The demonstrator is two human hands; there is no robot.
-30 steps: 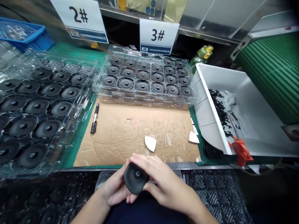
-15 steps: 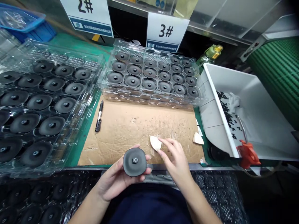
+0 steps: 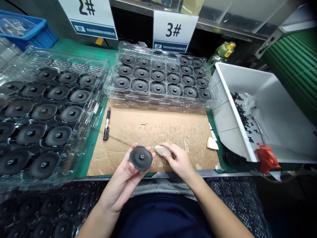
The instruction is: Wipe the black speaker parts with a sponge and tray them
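Observation:
A black rounded disc (image 3: 135, 162) with a small hub at its centre rests in my left hand (image 3: 126, 180), whose fingers curl around its rim. Just to its right, my right hand (image 3: 180, 163) pinches a white wedge-shaped pad (image 3: 162, 150) between thumb and fingers, a little above the cardboard sheet (image 3: 126, 127). Pad and disc are close together but apart. Another white wedge pad (image 3: 212, 143) lies at the right edge of the cardboard.
Clear plastic trays of similar black discs stand behind the cardboard (image 3: 158, 105) and at left (image 3: 83, 129). A black pen (image 3: 107, 124) lies on the cardboard. At right is a white bin (image 3: 231, 115) with small black pieces, beside an orange-handled tool (image 3: 266, 158).
My left hand has raised the disc slightly. The right hand has lifted the white pad and turned it, bringing it a little nearer the disc.

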